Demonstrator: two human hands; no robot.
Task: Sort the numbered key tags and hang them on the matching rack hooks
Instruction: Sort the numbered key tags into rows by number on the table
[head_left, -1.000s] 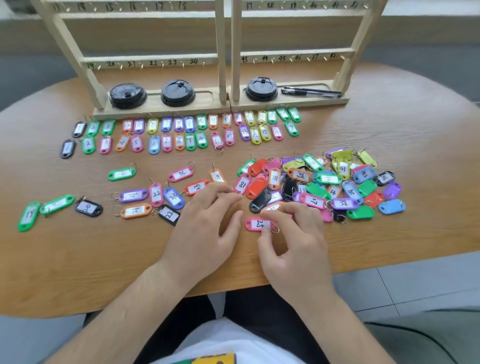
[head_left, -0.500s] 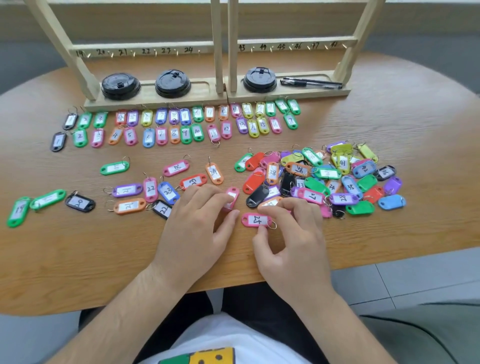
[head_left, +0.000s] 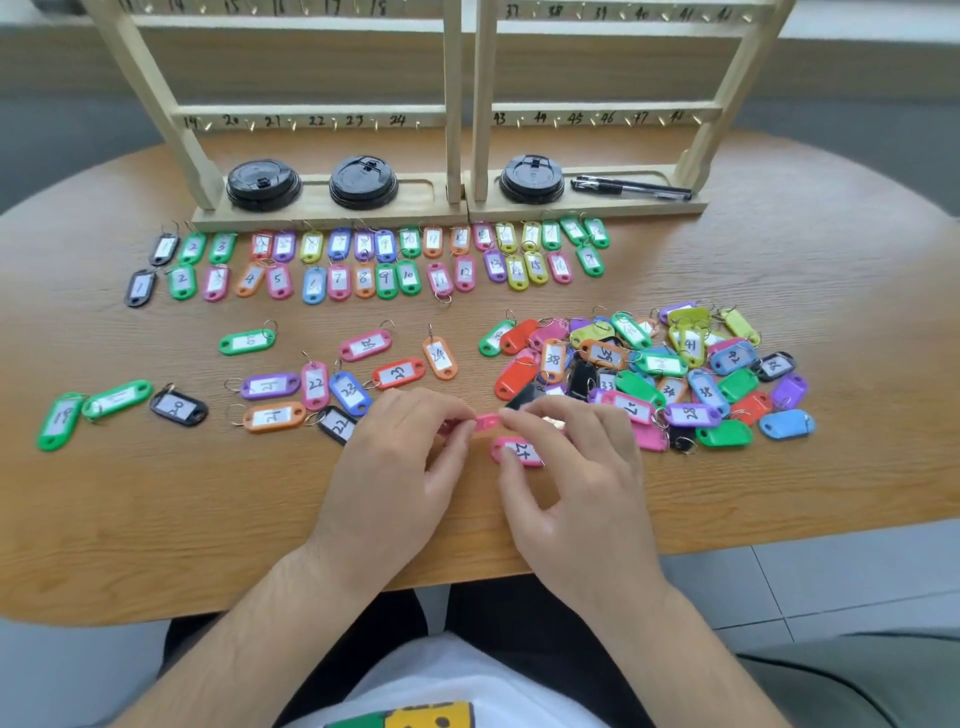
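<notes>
L hand (head_left: 395, 457) & R hand (head_left: 576, 467) pinch pink tag (head_left: 487, 422) btwn them, just beyond tag 24 (head_left: 519, 451).

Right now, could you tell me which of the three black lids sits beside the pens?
The rightmost lid, alone on the right rack base next to the pens.

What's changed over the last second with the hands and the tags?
The left hand has picked up a second pink tag and carried it right to the right hand, whose fingertips now meet it. The numbered pink tag stays on the table under the right thumb. Sorted rows, pile and rack are unchanged.
</notes>
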